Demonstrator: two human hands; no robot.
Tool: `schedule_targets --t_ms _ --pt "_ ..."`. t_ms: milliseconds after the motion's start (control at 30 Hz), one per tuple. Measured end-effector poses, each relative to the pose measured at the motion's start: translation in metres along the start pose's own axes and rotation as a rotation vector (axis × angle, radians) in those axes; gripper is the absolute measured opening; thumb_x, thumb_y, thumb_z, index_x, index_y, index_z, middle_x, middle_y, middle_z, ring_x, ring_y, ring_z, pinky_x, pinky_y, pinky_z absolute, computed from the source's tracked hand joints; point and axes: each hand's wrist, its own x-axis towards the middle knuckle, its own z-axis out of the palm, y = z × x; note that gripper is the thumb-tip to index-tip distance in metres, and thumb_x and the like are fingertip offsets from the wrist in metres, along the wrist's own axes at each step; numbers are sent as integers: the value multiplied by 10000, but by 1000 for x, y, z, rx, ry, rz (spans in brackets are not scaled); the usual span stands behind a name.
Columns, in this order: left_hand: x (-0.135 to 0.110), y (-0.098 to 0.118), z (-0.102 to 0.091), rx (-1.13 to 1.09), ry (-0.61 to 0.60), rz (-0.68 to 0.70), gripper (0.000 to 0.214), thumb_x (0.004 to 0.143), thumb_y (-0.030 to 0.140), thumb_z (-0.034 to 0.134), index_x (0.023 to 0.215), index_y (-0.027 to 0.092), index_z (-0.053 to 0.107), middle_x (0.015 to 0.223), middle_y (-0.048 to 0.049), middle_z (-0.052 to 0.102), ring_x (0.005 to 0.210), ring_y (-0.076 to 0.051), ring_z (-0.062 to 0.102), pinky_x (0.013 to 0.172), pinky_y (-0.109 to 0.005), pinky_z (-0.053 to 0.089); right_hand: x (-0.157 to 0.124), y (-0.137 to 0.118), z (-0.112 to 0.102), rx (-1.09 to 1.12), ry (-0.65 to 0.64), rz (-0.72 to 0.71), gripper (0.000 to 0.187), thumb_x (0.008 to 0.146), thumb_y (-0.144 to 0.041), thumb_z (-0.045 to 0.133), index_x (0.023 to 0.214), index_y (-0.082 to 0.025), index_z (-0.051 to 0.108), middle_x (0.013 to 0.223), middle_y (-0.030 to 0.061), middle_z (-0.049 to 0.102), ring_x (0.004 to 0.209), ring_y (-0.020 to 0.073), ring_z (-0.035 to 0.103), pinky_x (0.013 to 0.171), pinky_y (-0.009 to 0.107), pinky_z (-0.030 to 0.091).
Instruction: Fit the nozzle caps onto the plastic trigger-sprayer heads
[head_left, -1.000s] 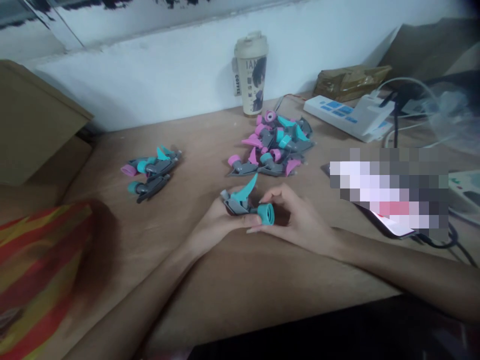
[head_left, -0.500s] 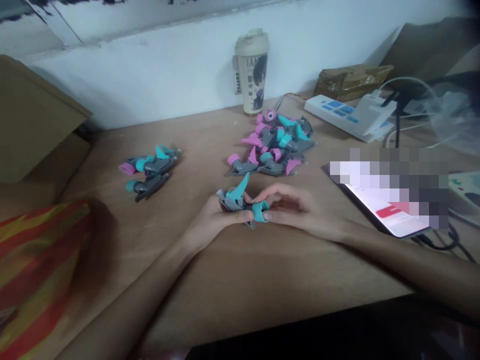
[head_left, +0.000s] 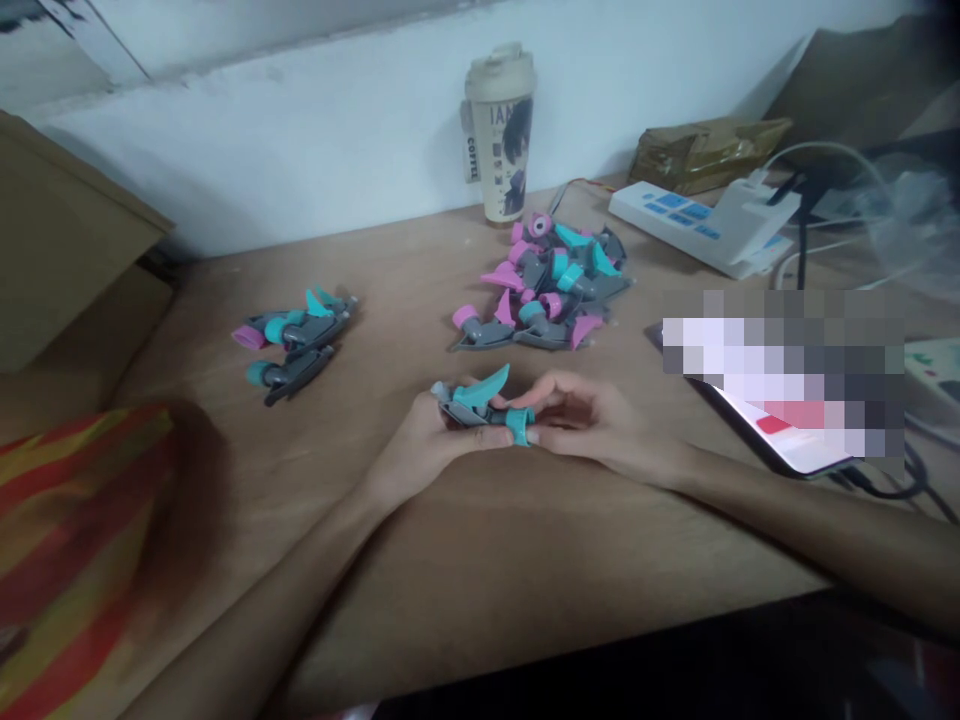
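Observation:
Over the table's middle, my left hand (head_left: pixel 420 440) is closed round the grey body of a trigger spray head (head_left: pixel 466 408), its teal trigger pointing up and to the right. The teal screw collar of the spray head (head_left: pixel 519 426) faces my right hand (head_left: pixel 589 425). My right thumb and fingers are pinched at that collar; part of the grip is hidden. Beyond my hands lies a pile of grey spray heads (head_left: pixel 551 285) with pink or teal triggers and collars. A smaller group of spray heads (head_left: pixel 300 335) lies to the left.
A lidded coffee cup (head_left: pixel 506 140) stands against the wall. To its right are a white power strip (head_left: pixel 697 225) with cables and a taped box (head_left: pixel 705 155). A lit phone (head_left: pixel 780 420) lies on the right. Cardboard (head_left: pixel 67 240) and a striped bag (head_left: pixel 82 530) occupy the left.
The held spray head has turned a little, so its teal trigger leans further right and lower. Both hands keep their hold. The camera view has shifted slightly.

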Motion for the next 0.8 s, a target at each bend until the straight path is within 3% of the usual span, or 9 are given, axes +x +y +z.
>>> schedule_targets --t_ms 200,467,800 --pt "0 4 0 24 2 -8 180 653 191 735 791 153 626 707 30 619 675 -123 576 659 -235 448 0 3 1 -35 -6 -26 172 755 -187 646 900 -208 556 860 -11 620 882 141 611 790 287 475" --pt "-1 2 2 13 -20 22 176 694 198 714 856 163 654 787 9 660 716 -130 593 665 -228 453 1 1 0 -88 -17 -47 237 750 -119 592 954 -219 526 960 2 603 874 124 591 759 261 471" --pt "-3 0 8 23 37 13 241 677 218 738 871 139 619 814 -4 630 770 -143 590 708 -245 456 -1 0 2 -66 14 -47 172 749 -190 600 888 -210 502 945 13 617 854 137 603 763 295 470"
